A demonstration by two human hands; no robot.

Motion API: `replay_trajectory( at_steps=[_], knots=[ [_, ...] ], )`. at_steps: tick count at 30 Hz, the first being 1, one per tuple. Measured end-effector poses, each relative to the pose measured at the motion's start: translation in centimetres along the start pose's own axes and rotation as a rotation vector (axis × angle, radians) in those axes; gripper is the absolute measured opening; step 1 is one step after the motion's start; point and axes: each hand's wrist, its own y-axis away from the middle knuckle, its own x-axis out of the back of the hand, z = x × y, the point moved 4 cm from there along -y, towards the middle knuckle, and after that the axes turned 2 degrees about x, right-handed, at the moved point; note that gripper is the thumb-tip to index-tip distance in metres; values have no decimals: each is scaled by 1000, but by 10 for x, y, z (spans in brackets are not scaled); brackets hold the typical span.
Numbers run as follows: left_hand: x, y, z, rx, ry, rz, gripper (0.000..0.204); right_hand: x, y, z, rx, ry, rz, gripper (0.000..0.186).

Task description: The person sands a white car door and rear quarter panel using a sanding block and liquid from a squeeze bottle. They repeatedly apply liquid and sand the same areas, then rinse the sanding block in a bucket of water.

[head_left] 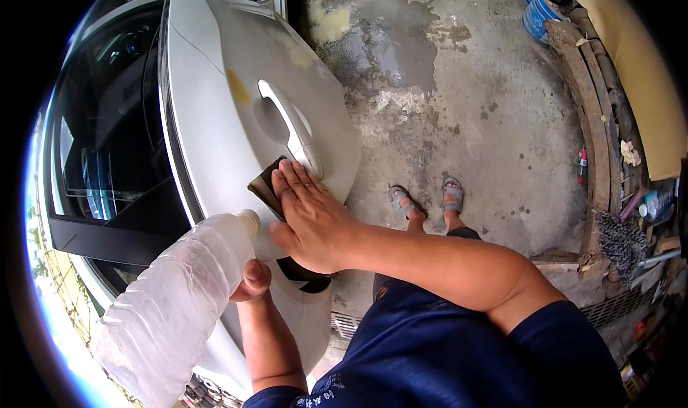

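My left hand (252, 279) grips a large clear, ribbed plastic bottle (179, 293), its fingers mostly hidden behind it. The bottle is tilted, with its uncapped-looking neck toward the white car door (215, 114). Just below the silver-white door handle (290, 121), my right hand (312, 222) lies flat over a dark folded sheet that looks like sandpaper (265, 188) and presses it to the door panel. The bottle's mouth is close beside the sheet and my right thumb. A yellowish patch (238, 87) marks the panel above.
The car's dark window (107, 121) is at the left. My sandalled feet (407, 202) stand on stained concrete (494, 121). Along the right are blue buckets (542, 14), worn timber (584, 121), a tan board (638, 64) and assorted clutter.
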Motion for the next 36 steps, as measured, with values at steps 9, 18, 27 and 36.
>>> replay_trajectory(
  at_steps=[9, 18, 27, 36],
  knots=[
    [-1, 1, 1, 12, -52, -33, 71, 0, -2, 3, -67, 43, 7, 74],
    [-2, -1, 3, -5, -3, -20, 73, 2, 9, -5, 3, 53, 39, 73],
    [0, -3, 1, -80, -40, -94, 63, 27, 122, 74, -224, -142, -247, 69],
    [-7, -5, 9, -7, 7, -85, 63, 93, 82, 99, -373, -711, 233, 54]
  ],
)
